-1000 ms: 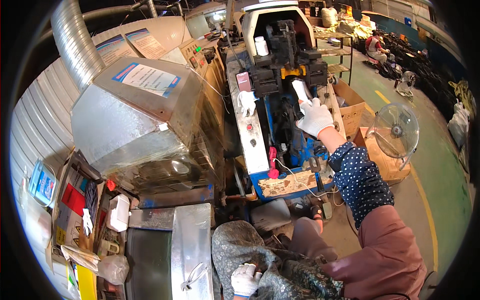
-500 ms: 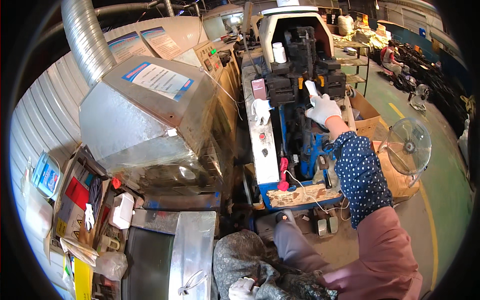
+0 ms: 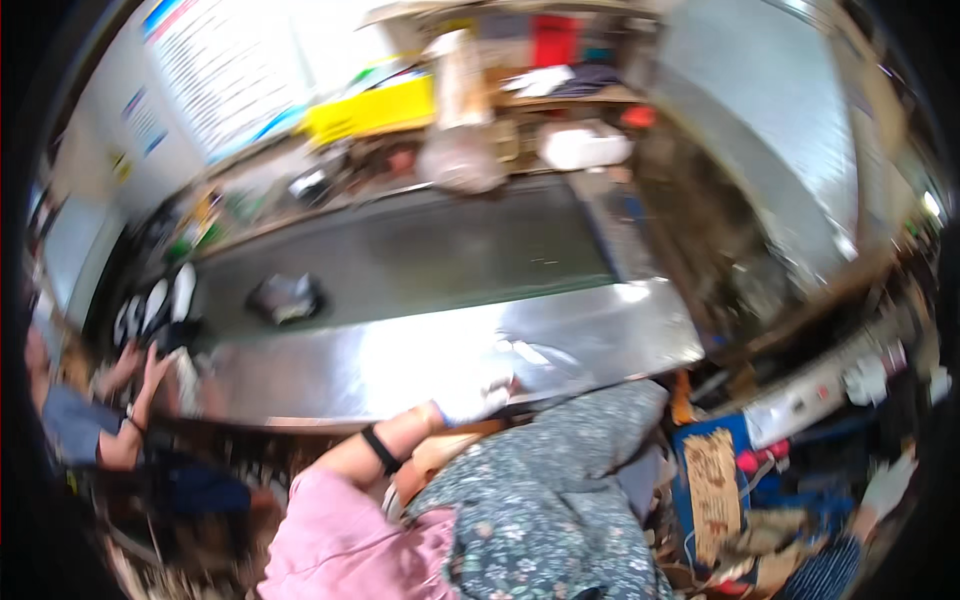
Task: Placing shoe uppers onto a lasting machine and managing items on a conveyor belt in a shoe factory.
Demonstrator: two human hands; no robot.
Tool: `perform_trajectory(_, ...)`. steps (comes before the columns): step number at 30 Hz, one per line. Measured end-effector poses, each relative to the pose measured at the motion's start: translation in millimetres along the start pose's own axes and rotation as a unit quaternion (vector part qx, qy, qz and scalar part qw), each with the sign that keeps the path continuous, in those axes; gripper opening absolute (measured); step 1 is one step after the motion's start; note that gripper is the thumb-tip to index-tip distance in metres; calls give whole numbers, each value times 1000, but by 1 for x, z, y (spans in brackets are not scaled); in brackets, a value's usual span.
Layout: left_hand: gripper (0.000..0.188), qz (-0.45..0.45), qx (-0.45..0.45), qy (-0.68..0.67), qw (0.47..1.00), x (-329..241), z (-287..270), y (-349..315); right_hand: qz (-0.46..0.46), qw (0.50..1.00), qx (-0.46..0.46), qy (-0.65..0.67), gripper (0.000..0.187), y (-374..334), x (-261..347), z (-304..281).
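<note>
The view is smeared by motion. My left hand, in a white glove, is at the near edge of a shiny metal ledge; its fingers are too blurred to read. Just beyond it on the ledge is a pale, thin loop, perhaps a tie or cord. At the far right, my right hand, in a pale glove, is beside the blue machine. Blur hides its fingers and whether anything is in them. A patterned dark cloth covers my lap.
Behind the ledge runs a dark belt carrying a dark lump. At the left, another person's hands are by dark pieces with white parts. A cluttered shelf holds a yellow box, a plastic bag and a white container.
My view has swung left, from the machine to the belt and metal ledge. My right hand now shows at the far right edge, and another person has come into view at the left.
</note>
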State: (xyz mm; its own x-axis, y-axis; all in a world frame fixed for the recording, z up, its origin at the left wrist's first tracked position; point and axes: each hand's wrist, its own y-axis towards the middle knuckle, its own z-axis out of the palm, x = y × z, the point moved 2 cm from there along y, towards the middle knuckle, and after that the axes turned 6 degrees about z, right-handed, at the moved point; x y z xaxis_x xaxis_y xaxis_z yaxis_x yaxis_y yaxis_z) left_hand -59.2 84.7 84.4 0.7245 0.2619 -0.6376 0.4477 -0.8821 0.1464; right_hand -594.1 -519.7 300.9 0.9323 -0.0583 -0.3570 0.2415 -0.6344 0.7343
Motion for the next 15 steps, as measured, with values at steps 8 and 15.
perform_trajectory(8,43,-387,-414,344,749,218,-160,-154,-56,772,455,440,48,-356,231,-31)
perform_trajectory(15,85,-714,-320,104,614,339,-247,-242,-251,793,452,322,30,-414,283,-128)
